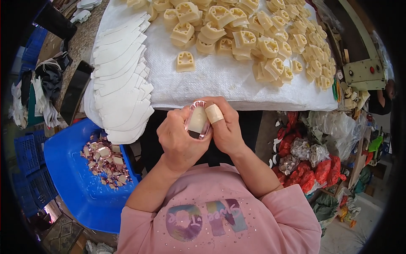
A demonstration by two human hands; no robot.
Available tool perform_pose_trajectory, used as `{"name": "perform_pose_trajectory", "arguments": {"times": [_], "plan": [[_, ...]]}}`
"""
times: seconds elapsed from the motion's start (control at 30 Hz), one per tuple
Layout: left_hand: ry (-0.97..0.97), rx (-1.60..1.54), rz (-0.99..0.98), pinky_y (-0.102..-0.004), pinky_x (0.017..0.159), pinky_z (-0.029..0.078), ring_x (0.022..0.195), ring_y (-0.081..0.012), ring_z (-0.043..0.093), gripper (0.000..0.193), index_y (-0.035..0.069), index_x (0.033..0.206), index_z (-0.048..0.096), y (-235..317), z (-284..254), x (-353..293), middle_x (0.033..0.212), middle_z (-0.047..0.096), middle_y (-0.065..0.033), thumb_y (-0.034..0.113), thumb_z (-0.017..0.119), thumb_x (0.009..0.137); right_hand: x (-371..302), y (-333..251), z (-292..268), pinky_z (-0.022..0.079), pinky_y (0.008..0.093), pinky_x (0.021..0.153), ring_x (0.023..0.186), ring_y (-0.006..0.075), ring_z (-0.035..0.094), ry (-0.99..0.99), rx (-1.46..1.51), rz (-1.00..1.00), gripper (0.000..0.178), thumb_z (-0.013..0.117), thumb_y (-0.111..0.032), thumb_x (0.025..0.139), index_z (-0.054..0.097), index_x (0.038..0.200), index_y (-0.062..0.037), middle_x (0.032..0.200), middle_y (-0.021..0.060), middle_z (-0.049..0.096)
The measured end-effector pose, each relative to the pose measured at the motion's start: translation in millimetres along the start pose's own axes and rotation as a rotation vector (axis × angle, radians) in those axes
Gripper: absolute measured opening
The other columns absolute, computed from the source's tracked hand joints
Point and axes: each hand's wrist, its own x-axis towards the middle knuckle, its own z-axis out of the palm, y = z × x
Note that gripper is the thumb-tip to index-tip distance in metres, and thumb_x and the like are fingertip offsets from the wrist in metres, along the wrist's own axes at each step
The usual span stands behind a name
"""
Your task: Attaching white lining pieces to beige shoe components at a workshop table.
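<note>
Between both hands, in front of my chest, is a small arched piece (197,119) with a shiny pink metallic rim and a cream middle. My left hand (175,133) is closed round its left side. On the other side my right hand (227,131) grips it, the thumb wrapped in tan tape and pressed near its upper right edge. The fingers beneath the piece are hidden. Just beyond the hands, a single cream moulded piece (185,62) with holes along its arch stands on the white woven cloth (169,86).
A large heap of cream moulded pieces (220,17) covers the table's far side. Overlapping white cut sheets (120,80) hang over its left edge. At lower left, a blue basin (69,169) holds pink-rimmed pieces (105,158). Red plastic bags (302,173) lie at right.
</note>
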Motion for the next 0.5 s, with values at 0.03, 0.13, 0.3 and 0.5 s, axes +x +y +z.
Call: {"name": "perform_pose_trajectory", "arguments": {"times": [0.03,0.13,0.3,0.5], "plan": [[-0.005,-0.036,-0.019,-0.0258,0.053,0.050,0.060,-0.0154,0.061,0.047,-0.002,0.090,0.050,-4.4,3.4,-3.5,0.075,0.060,-0.0092,0.011,0.083,0.059,0.9,-0.3,0.6,0.047,0.0254,0.072,0.084,0.0135,0.058,-0.005,0.000,-0.003,0.029,0.046,-0.024,0.095,0.055,0.113,-0.0028,0.094,0.0042,0.060],[-0.046,-0.168,-0.144,-0.0258,0.055,0.050,0.064,-0.0137,0.062,0.047,-0.002,0.093,0.049,-9.3,3.8,-5.2,0.079,0.061,-0.0092,0.009,0.082,0.061,0.9,1.4,-1.2,0.047,0.0284,0.073,0.085,0.0172,0.058,0.008,-0.088,0.023,0.030,0.048,-0.023,0.094,0.055,0.114,-0.0020,0.095,0.0041,0.060],[-0.217,-0.955,-0.655,-0.0245,0.068,0.050,0.077,-0.0115,0.061,0.035,-0.001,0.098,0.048,-17.7,-10.7,3.9,0.087,0.063,-0.0104,0.004,0.071,0.071,11.3,12.7,-15.6,0.040,0.0274,0.085,0.094,0.0140,0.050,-0.229,0.347,0.055,0.038,0.051,-0.030,0.093,0.052,0.120,-0.0028,0.108,0.0058,0.050],[-0.540,-1.230,-0.755,-0.0207,0.056,0.038,0.065,-0.0051,0.047,0.034,0.000,0.101,0.053,-25.0,-26.7,7.0,0.079,0.055,-0.0010,0.029,0.062,0.086,20.2,-10.5,-14.4,0.039,0.0305,0.086,0.098,0.0185,0.047,-0.334,0.310,0.051,0.032,0.056,-0.029,0.090,0.053,0.108,-0.0028,0.108,0.0074,0.046]]}}
